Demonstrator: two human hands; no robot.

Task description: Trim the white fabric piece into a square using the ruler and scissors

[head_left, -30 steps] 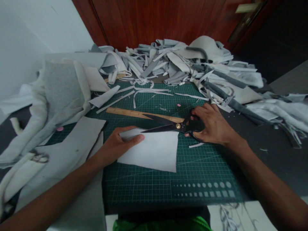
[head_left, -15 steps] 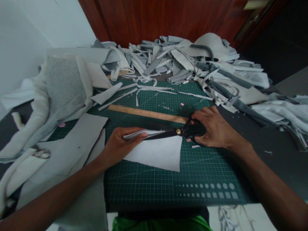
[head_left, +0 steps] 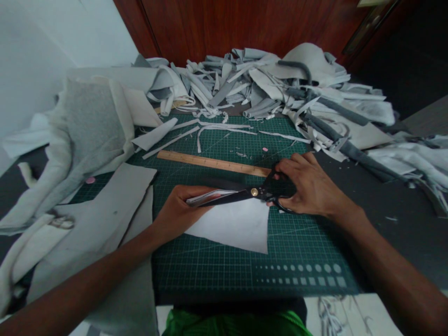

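Note:
Black scissors (head_left: 241, 196) with a brass pivot are gripped by my right hand (head_left: 308, 186), fingers through the handles, blades pointing left. My left hand (head_left: 182, 205) is closed on the left part of a white piece of leather-like sheet (head_left: 234, 224). The blades lie along the sheet's upper edge and reach close to my left fingers. Part of the sheet is raised or folded there, and its lower right corner spreads over the green cutting mat (head_left: 210, 275). My left fingertips are partly hidden behind the sheet.
A wooden ruler (head_left: 213, 163) lies beyond the hands. Thin cut strips (head_left: 224, 127) rest farther back. Heaps of white and grey scraps (head_left: 224, 84) line the back and right. Larger pale sheets (head_left: 94, 224) and a fuzzy grey roll (head_left: 94, 121) lie on the left.
The scissors have shifted slightly left along the sheet, with their handles closer together. My left hand and the sheet have moved a little to the right.

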